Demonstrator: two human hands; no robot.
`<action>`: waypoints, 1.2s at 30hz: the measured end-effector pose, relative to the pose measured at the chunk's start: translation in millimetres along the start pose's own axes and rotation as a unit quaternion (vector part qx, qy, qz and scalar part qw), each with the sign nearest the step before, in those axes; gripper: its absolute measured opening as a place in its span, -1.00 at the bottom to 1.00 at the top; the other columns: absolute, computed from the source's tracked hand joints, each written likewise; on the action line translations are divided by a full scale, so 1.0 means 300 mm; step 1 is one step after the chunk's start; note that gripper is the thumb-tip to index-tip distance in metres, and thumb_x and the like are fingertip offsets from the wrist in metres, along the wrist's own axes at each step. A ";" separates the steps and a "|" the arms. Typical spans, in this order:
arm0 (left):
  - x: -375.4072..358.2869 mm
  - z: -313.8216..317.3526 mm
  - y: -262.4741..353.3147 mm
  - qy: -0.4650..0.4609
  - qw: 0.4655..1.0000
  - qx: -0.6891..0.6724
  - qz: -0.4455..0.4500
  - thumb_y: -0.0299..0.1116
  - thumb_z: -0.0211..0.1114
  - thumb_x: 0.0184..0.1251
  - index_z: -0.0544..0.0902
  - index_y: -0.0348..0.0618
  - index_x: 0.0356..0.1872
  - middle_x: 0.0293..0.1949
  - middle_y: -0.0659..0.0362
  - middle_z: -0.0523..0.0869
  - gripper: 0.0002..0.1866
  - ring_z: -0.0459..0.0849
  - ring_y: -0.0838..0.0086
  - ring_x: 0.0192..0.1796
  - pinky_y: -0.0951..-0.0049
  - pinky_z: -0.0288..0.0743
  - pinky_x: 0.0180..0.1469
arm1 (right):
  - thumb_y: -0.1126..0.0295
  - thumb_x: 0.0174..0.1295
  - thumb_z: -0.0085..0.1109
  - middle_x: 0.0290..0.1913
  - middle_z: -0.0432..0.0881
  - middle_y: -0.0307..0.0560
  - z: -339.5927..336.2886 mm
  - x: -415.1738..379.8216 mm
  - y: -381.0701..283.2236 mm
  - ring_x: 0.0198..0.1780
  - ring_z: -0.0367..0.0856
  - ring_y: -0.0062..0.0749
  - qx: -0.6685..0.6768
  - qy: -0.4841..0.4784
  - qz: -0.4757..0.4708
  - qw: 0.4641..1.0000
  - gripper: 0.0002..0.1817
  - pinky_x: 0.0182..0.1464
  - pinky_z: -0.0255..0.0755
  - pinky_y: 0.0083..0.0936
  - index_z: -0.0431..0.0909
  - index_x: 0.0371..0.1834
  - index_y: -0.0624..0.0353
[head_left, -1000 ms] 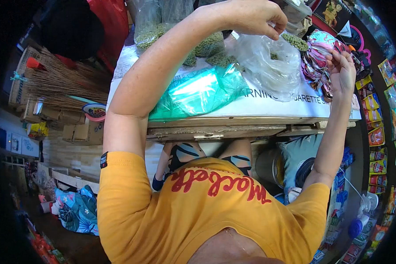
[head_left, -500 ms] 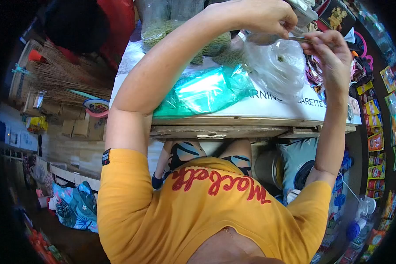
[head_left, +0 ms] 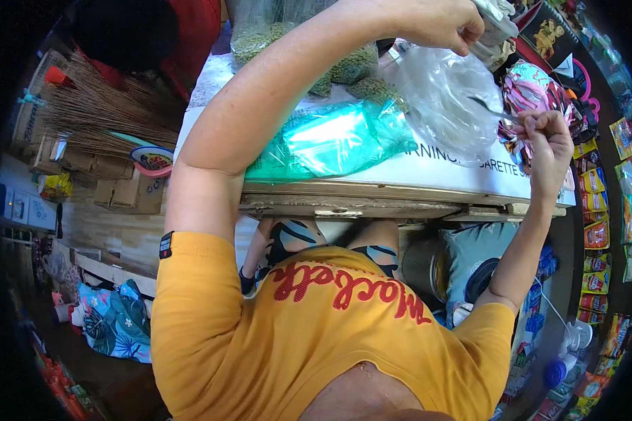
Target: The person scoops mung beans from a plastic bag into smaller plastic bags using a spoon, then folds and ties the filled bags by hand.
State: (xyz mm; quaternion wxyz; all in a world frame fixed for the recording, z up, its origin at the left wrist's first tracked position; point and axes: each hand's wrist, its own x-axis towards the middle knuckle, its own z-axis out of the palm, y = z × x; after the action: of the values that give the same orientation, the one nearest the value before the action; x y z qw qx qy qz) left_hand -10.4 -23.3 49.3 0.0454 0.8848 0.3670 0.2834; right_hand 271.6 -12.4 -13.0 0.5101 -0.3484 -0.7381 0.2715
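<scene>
1. Right hand [head_left: 553, 144] pinches a spoon-like utensil [head_left: 497, 111] over the clear bag [head_left: 439, 98].
2. Left hand [head_left: 448, 24] curls near the bag; I cannot tell whether it pinches anything.
3. Apparent step: utensil work at the bag, calling for clearance from loose film.

The top edge crops the clear bags [head_left: 256, 41] and left hand [head_left: 444, 24], whose grip is unclear.

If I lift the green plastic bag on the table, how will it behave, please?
The green plastic bag will probably be floppy, since its film is thin and wrinkled. Its glossy surface may feel slippery. It looks light, lying low on the table, though I cannot tell its contents.
</scene>
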 end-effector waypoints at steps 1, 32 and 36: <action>0.003 0.013 -0.013 0.010 1.000 0.003 0.005 -0.42 0.28 0.02 0.61 -0.38 -0.38 -0.38 -0.14 0.66 -0.80 0.65 0.07 -0.21 0.24 0.47 -0.14 | 0.72 0.16 -0.03 -0.30 0.60 -0.04 0.011 -0.003 0.001 -0.37 0.55 -0.58 -0.010 -0.002 -0.027 1.000 -0.86 -0.25 0.47 -0.67 0.33 -0.46 0.25; 0.011 0.016 -0.013 -0.036 0.999 -0.001 0.019 -0.40 0.25 0.03 0.60 -0.38 -0.38 -0.38 -0.13 0.66 -0.79 0.65 0.09 -0.24 0.25 0.46 -0.17 | 0.66 0.14 0.03 -0.30 0.62 0.20 -0.031 0.073 0.235 -0.42 0.67 -0.23 0.280 0.105 0.150 0.942 -0.87 -0.40 0.61 -0.49 0.32 -0.42 0.19; 0.014 0.019 -0.018 -0.045 0.999 -0.016 0.019 -0.41 0.27 0.03 0.59 -0.38 -0.38 -0.39 -0.12 0.66 -0.80 0.65 0.09 -0.24 0.25 0.46 -0.17 | 0.67 0.14 0.03 -0.31 0.62 0.19 -0.060 0.090 0.219 -0.43 0.67 -0.23 0.270 0.120 0.140 0.945 -0.87 -0.41 0.59 -0.50 0.33 -0.43 0.20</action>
State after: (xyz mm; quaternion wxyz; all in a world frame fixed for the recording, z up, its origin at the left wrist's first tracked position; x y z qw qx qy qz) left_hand -8.3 -15.9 44.9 0.0705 0.9027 0.3431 0.2498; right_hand 297.9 49.8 -41.5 0.6264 -0.3273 -0.5146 0.4855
